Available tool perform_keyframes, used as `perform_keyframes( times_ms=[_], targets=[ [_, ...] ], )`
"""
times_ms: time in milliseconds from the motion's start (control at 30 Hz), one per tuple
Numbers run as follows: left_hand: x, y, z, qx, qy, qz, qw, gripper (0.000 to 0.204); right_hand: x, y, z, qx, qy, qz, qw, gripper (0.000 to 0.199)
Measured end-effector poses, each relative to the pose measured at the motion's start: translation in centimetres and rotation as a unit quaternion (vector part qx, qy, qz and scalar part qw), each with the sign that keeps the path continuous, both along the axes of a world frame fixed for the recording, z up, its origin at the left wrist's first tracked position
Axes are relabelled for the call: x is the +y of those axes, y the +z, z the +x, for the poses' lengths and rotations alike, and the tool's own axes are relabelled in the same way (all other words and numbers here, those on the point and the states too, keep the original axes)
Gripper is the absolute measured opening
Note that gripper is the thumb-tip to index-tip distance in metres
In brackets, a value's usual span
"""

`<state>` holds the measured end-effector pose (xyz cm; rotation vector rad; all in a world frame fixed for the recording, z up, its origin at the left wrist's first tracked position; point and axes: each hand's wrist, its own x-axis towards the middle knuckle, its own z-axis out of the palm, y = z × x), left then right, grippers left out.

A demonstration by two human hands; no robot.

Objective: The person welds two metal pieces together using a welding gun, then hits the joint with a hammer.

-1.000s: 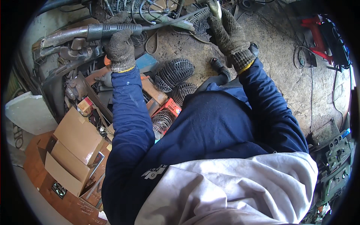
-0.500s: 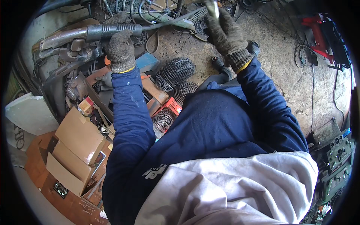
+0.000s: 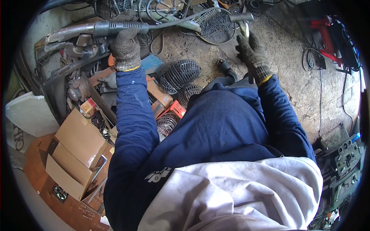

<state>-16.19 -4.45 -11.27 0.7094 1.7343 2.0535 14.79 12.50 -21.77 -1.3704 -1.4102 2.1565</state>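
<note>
My left hand [image 3: 126, 49], in a brown knit glove, is closed around a long dark metal tube [image 3: 73, 32] at its ribbed sleeve [image 3: 122, 27]. Glove fabric also shows beyond the tube's far side. From the sleeve a thinner bent rod or cable [image 3: 181, 21] runs off to the right. In my right hand [image 3: 254, 57], gloved the same way, is a hammer [image 3: 242, 18] with a light-coloured handle. Its head, slightly blurred, points away from me, to the right of the tube and apart from it. Under the tube, left of my left hand, are worn metal machine parts [image 3: 83, 48].
Several wire coils [image 3: 180, 75] stand on the floor, beside a red box [image 3: 178, 109]. An open cardboard box [image 3: 75, 150] rests on a brown table [image 3: 36, 169] at left. Dark metal scraps [image 3: 216, 25] lie ahead. A red object [image 3: 323, 38] and a machine [image 3: 347, 165] stand right.
My right hand has moved right and toward me, bringing the hammer's head into clear view. My left hand stays on the sleeve; the tube has shifted slightly right in view.
</note>
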Motion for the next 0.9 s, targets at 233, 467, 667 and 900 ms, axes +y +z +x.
perform_keyframes(
  times_ms=[233,467,667,900],
  targets=[
    [0.0,0.1,-0.4,0.035,0.0,-0.043,0.998,0.051,1.7,-5.4,7.6,-0.191,0.072,-0.019,0.979,0.049],
    [0.0,-0.8,-0.2,0.106,0.023,-0.062,0.992,0.046,1.3,-9.2,14.1,-0.175,-0.015,-0.109,0.978,0.046],
    [-2.8,-0.1,6.6,-0.001,0.05,-0.038,0.998,0.04,1.1,-7.2,17.2,-0.126,-0.046,-0.121,0.984,0.036],
    [-10.2,-4.6,16.0,-0.049,0.102,-0.053,0.992,0.033,4.6,-6.3,16.3,-0.13,0.015,-0.115,0.985,0.031]
  ],
)
